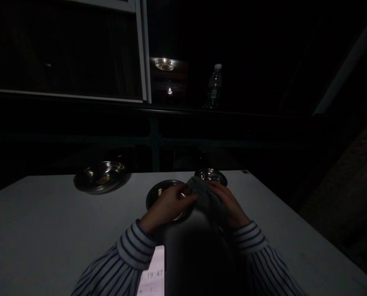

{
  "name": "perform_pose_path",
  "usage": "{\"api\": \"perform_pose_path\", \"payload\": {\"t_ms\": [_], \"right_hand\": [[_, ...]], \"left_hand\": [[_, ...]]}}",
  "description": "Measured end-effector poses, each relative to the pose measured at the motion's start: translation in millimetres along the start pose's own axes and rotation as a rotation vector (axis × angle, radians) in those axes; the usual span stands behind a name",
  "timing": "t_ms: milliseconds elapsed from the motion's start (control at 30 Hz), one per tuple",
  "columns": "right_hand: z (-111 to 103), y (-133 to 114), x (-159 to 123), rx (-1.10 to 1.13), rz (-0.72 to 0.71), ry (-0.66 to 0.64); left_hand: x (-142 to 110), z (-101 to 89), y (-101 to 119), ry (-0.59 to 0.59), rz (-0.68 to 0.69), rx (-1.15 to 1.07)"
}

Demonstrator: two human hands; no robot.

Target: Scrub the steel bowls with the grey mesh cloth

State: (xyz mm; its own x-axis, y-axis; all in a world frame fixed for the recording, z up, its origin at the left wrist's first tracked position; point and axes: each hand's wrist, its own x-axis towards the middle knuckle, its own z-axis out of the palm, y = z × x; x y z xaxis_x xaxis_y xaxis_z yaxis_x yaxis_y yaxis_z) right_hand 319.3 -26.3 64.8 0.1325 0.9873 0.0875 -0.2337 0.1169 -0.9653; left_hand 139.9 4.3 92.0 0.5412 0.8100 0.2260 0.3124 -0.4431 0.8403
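Observation:
Both hands are over a white table in dim light. A dark grey cloth (206,198) hangs bunched between them. My right hand (229,203) is wrapped around the cloth's right side. My left hand (168,204) has thumb and fingers closed at the cloth's left edge. Under and behind my left hand stands a round metal bowl (152,197), its inside partly hidden by the hand. Just beyond the cloth and my right hand sits a shiny metal bowl (217,176), partly covered by them.
Shallow metal basins (92,190), one with a coloured sticker, lie at the table's far left. A lit phone (154,273) showing 19:47 lies near my left sleeve. A plastic bottle (214,88) stands on a ledge beyond the white table (63,230), by a framed window.

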Motion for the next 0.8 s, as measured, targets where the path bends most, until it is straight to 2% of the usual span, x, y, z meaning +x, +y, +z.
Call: {"api": "perform_pose_path", "payload": {"t_ms": [100, 233, 300, 433, 533, 633, 800], "right_hand": [[-2, -4, 5, -0.038, -0.02, -0.037], [-2, -18, 11, -0.157, -0.032, -0.077], [0, -28, 13, -0.289, -0.092, -0.079], [9, -38, 11, -0.584, -0.303, -0.056], [20, -34, 6, -0.762, -0.395, -0.141], [27, -28, 5, -0.813, -0.437, -0.185], [17, -32, 11, -0.73, -0.389, -0.102]], "left_hand": [[15, 8.0, 1, 0.034, -0.083, -0.218], [20, 9.1, 2, 0.134, -0.194, -0.369], [20, 8.2, 1, 0.221, -0.235, -0.416], [21, 7.5, -1, 0.369, -0.285, -0.512], [20, 9.0, -1, 0.353, -0.3, -0.619], [19, 9.6, -2, 0.324, -0.28, -0.625], [19, 3.0, -9, 0.373, -0.299, -0.552]]}}
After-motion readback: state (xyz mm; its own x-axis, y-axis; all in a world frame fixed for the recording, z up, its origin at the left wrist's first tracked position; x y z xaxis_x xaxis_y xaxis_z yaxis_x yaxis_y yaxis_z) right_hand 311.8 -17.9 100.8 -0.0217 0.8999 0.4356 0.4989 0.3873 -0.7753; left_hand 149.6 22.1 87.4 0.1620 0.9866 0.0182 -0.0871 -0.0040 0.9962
